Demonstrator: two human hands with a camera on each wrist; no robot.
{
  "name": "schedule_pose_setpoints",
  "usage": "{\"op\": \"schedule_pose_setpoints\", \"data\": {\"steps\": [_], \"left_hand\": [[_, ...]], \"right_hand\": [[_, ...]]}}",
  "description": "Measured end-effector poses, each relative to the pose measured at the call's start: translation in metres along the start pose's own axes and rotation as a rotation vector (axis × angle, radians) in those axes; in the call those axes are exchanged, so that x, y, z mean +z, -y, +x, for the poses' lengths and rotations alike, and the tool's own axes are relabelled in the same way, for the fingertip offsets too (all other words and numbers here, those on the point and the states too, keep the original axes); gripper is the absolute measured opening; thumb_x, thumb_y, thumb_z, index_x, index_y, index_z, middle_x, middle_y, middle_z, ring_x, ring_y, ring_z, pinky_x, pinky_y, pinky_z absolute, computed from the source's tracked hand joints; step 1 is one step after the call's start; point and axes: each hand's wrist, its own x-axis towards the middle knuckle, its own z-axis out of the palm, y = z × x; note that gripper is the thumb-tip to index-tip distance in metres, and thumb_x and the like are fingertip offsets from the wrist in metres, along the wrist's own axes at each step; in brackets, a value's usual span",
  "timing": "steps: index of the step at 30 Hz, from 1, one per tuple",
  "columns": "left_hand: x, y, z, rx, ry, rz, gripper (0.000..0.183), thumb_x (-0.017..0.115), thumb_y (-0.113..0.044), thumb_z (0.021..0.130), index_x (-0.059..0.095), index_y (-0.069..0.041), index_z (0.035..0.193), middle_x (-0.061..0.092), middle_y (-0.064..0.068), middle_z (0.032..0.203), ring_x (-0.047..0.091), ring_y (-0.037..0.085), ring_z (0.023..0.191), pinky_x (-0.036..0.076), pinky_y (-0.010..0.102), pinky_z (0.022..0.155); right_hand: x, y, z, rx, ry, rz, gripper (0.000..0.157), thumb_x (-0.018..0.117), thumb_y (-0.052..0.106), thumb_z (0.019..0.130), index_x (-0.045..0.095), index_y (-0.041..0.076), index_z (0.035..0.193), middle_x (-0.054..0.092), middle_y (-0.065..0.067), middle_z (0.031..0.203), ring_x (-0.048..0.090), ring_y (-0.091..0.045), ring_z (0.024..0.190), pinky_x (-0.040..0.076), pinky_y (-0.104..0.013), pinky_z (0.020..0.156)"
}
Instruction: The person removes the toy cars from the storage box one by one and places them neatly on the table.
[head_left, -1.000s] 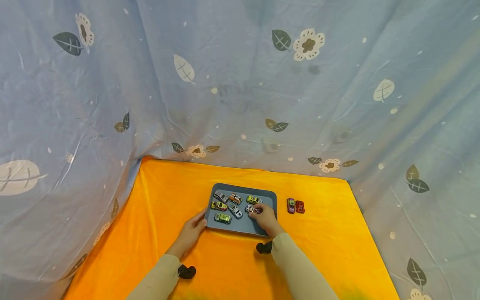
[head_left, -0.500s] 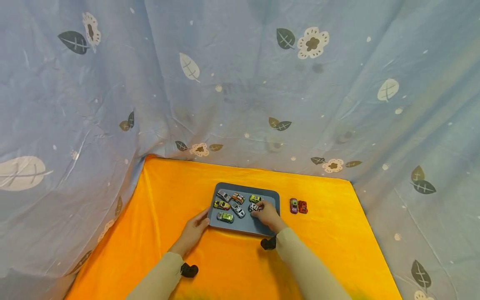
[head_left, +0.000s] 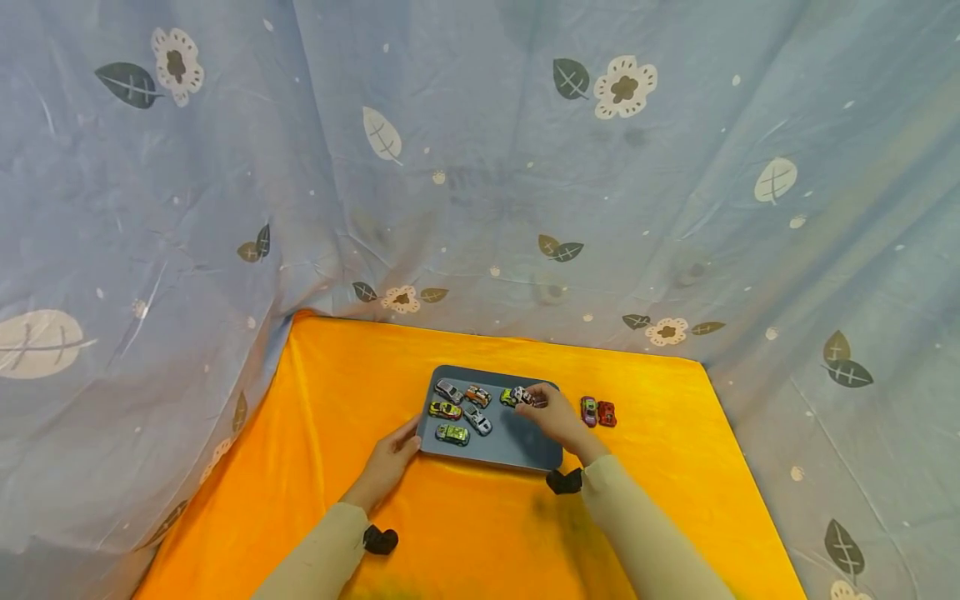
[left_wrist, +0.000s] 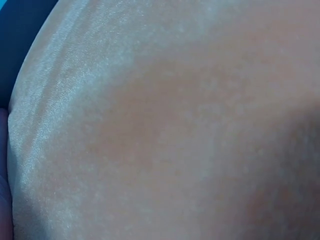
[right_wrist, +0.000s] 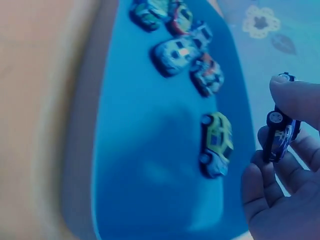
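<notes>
My right hand [head_left: 553, 412] pinches a small toy car [head_left: 521, 396], white and dark with some purple, between thumb and fingers. In the right wrist view, this toy car [right_wrist: 281, 125] is lifted above the tray's side, its wheels facing the camera. At the grey tray's [head_left: 517, 454] left edge, my left hand [head_left: 386, 462] holds the rim near the front corner; its fingers are partly hidden. Behind the held car lies a yellow-green toy car [right_wrist: 217, 142] on the tray. The left wrist view is mostly a blurred, close surface, with a strip of the dark tray [left_wrist: 20, 40].
Several toy cars, among them a silver one [head_left: 477, 420] and a green one [head_left: 452, 434], lie in the tray's left half. Right of the tray, a purple-green car [head_left: 588, 412] and a red car [head_left: 607, 414] stand on the yellow cloth [head_left: 645, 492]. Patterned curtains [head_left: 480, 200] surround it.
My right hand has picked up the white-and-purple toy car from the tray and moved it up and slightly right, away from its spot. My left hand stays at the tray's edge.
</notes>
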Motion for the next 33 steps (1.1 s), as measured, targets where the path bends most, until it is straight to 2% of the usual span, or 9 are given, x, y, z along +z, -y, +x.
{"op": "schedule_pose_setpoints", "data": {"steps": [5,9,12,16,20,23,29,33], "left_hand": [[0.000,-0.002,-0.001,-0.001,-0.003,0.013,0.047,0.054,-0.022,0.101,0.046,-0.030,0.146,0.040,-0.002,0.150,0.027,0.025,0.142,0.027,0.049,0.113],[-0.001,-0.004,-0.002,0.008,-0.005,0.025,0.046,0.053,-0.022,0.101,0.045,-0.030,0.146,0.040,-0.002,0.150,0.028,0.025,0.142,0.027,0.049,0.113],[-0.001,-0.004,-0.002,0.011,0.006,0.017,0.047,0.053,-0.021,0.101,0.044,-0.029,0.147,0.040,-0.002,0.150,0.027,0.025,0.142,0.027,0.049,0.113],[-0.001,-0.003,-0.001,0.012,0.017,0.012,0.047,0.053,-0.022,0.101,0.044,-0.030,0.147,0.041,-0.002,0.149,0.027,0.025,0.142,0.027,0.049,0.112],[-0.001,-0.002,-0.001,0.007,0.006,0.023,0.046,0.053,-0.023,0.101,0.045,-0.031,0.146,0.040,-0.002,0.150,0.027,0.026,0.142,0.027,0.050,0.112],[-0.001,-0.001,-0.001,0.006,0.002,0.028,0.046,0.053,-0.024,0.101,0.045,-0.031,0.146,0.040,-0.002,0.150,0.027,0.025,0.142,0.026,0.049,0.113],[-0.003,0.002,0.001,0.031,0.002,0.050,0.046,0.053,-0.024,0.101,0.045,-0.030,0.146,0.041,-0.002,0.149,0.028,0.024,0.141,0.027,0.048,0.113],[-0.003,0.001,0.001,0.039,0.006,0.050,0.046,0.054,-0.025,0.101,0.045,-0.029,0.146,0.041,-0.001,0.149,0.029,0.024,0.141,0.028,0.047,0.112]], "right_hand": [[-0.021,0.000,-0.007,0.024,-0.042,0.023,0.050,0.069,0.030,0.091,0.052,0.009,0.134,0.054,-0.012,0.122,0.052,-0.029,0.110,0.050,-0.043,0.089],[-0.036,-0.007,-0.011,0.036,-0.089,0.012,0.052,0.068,0.033,0.091,0.051,0.008,0.133,0.053,-0.014,0.124,0.052,-0.031,0.109,0.050,-0.041,0.089],[-0.047,-0.016,-0.013,0.049,-0.125,-0.001,0.050,0.068,0.035,0.092,0.052,0.008,0.132,0.055,-0.014,0.120,0.052,-0.030,0.105,0.050,-0.038,0.086],[-0.063,-0.031,-0.020,0.069,-0.135,0.051,0.051,0.065,0.033,0.094,0.049,0.004,0.133,0.054,-0.018,0.119,0.056,-0.037,0.105,0.051,-0.045,0.090],[-0.078,-0.046,-0.029,0.094,-0.148,0.017,0.054,0.062,0.035,0.095,0.046,0.003,0.136,0.052,-0.020,0.123,0.054,-0.037,0.109,0.050,-0.046,0.092],[-0.086,-0.057,-0.035,0.115,-0.166,-0.045,0.057,0.061,0.039,0.095,0.046,0.002,0.137,0.051,-0.019,0.125,0.051,-0.033,0.111,0.049,-0.042,0.090],[-0.094,-0.072,-0.042,0.144,-0.170,-0.047,0.064,0.061,0.045,0.094,0.044,0.001,0.138,0.049,-0.022,0.130,0.051,-0.036,0.115,0.049,-0.047,0.092],[-0.099,-0.080,-0.042,0.181,-0.192,-0.049,0.063,0.060,0.043,0.095,0.043,0.001,0.138,0.048,-0.023,0.131,0.050,-0.036,0.115,0.049,-0.048,0.091]]}}
